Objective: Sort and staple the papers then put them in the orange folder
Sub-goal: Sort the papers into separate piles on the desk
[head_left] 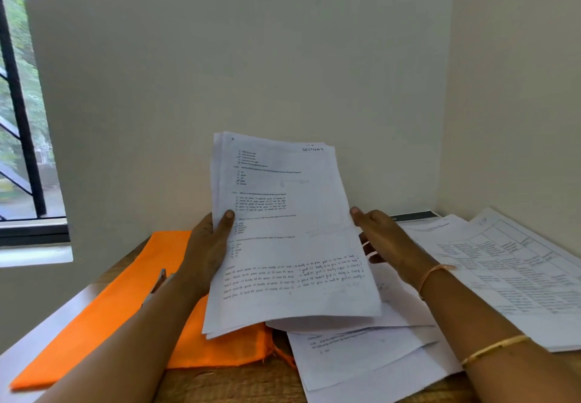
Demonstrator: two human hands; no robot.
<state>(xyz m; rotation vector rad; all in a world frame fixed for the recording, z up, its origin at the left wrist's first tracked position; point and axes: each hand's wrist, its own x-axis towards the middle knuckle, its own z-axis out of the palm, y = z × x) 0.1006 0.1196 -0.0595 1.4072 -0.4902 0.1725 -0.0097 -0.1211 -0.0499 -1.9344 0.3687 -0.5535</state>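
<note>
Evidently the sheaf of papers (289, 232) is raised off the worktop (239, 383) and tilted toward the face so its top page (a handwritten "Section" heading shows) can be read for sorting. The left hand (209, 245) pinches the sheaf's 9 o'clock edge, thumb in front and fingers behind. The right hand (382, 239) grips the 3 o'clock edge likewise, forearms angled inward. The orange folder (125, 302) lies flat at 8 o'clock, handy for filing, with what may be the stapler (158, 280) on it. Loose sheets (361, 352) wait at 5 o'clock.
</note>
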